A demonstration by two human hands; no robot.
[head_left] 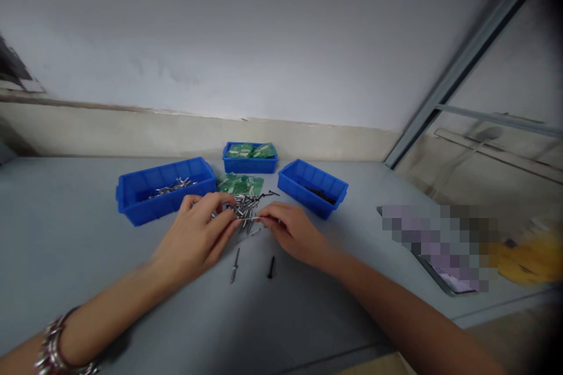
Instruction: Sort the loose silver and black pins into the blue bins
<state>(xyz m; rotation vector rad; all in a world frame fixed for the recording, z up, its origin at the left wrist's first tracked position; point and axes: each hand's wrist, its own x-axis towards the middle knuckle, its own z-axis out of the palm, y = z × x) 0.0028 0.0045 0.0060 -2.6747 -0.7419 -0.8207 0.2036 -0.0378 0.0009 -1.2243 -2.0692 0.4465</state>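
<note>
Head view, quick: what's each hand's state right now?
Left hand: closed, holding one end of a thin metal pin.
Right hand: closed, holding its other end.

slim silvery pin held level; jumbled metal fasteners beyond; black screw lying nearer

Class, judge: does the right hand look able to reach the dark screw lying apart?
Probably yes: the dark screw lies nearby on the table, with nothing in the way. However, the right hand appears to be pinching a thin metal piece it may first need to release.
</note>
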